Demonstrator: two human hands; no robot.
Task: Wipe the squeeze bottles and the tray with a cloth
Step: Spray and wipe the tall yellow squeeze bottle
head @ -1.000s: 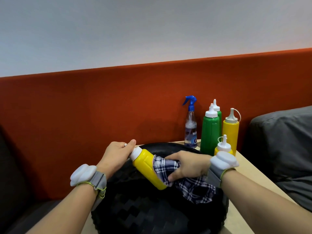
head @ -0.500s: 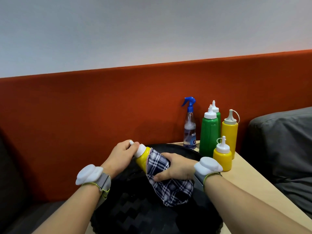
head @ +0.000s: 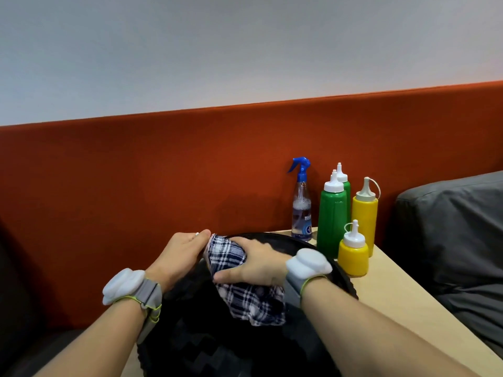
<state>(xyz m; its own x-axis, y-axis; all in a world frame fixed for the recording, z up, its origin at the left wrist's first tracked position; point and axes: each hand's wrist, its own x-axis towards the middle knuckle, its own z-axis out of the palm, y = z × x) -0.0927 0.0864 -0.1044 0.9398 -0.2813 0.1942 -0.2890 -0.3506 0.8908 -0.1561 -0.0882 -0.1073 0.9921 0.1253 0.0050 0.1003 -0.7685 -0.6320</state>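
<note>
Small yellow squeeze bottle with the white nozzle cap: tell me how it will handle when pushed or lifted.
The small yellow squeeze bottle is squat with a broad base, so a low push would probably slide it, not tip it. Its smooth plastic wall likely yields when squeezed. It is opaque, so its weight cannot be judged.

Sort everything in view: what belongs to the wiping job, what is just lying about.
Job: checked cloth, wrapped bottle (white tip shows), black tray, green bottles, tall yellow bottle, small yellow bottle.
Lying about: spray bottle (untouched), grey cushion, table.
</note>
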